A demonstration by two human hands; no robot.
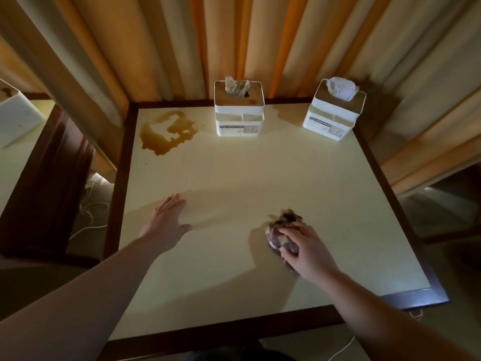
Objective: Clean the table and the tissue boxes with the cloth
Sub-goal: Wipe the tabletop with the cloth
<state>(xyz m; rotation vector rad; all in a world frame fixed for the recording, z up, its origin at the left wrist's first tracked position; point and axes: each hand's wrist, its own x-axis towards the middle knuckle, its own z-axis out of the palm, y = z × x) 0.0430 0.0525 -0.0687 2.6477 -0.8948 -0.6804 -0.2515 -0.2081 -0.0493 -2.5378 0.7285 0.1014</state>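
Left hand (169, 220) lies flat on the cream table (234, 178), fingers straight and released, palm down near the left edge. Beyond it, at the far left corner, a brown spill (166, 134) spreads over the surface. Just right of the spill stands the left tissue box (239, 113), upright, a stained tissue projecting from its top. Right hand (307, 246) presses down on the crumpled cloth (282, 230), fingers curled over it, on the near right part of the table. The right tissue box (333, 113) stands upright at the far right corner, white tissue showing.
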